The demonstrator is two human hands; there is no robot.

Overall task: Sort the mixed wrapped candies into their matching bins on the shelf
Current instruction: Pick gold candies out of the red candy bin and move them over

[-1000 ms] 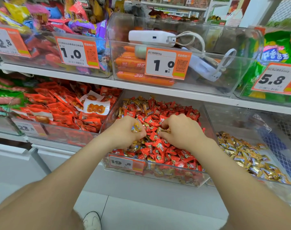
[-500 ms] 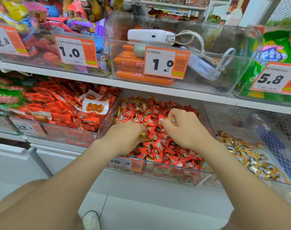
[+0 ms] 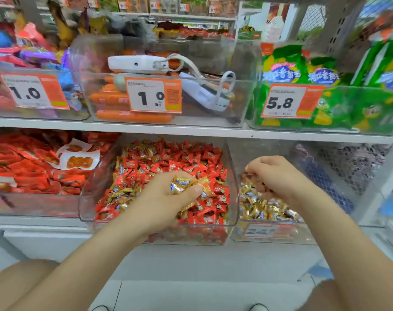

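A clear middle bin (image 3: 233, 187) on the lower shelf holds red wrapped candies (image 3: 175, 160) with gold ones mixed in. My left hand (image 3: 159, 203) hovers over it and grips several gold wrapped candies (image 3: 183, 184) between thumb and fingers. To the right stands a clear bin (image 3: 269, 149) with gold candies (image 3: 265, 207) lying in its front part. My right hand (image 3: 280, 176) is over that bin with its fingers curled downward. Whether a candy is still in those fingers is hidden.
A bin of red flat packets (image 3: 34, 171) sits left of the candy bin. The upper shelf (image 3: 191, 130) carries bins with orange sausages (image 3: 132, 116), a white power bank (image 3: 137, 63) with cable, and green bags (image 3: 325, 108). White floor lies below.
My right hand moved from the red candy bin rightward to above the gold candy bin. My left hand rose from the pile with gold candies showing in its grip. The camera shifted right.
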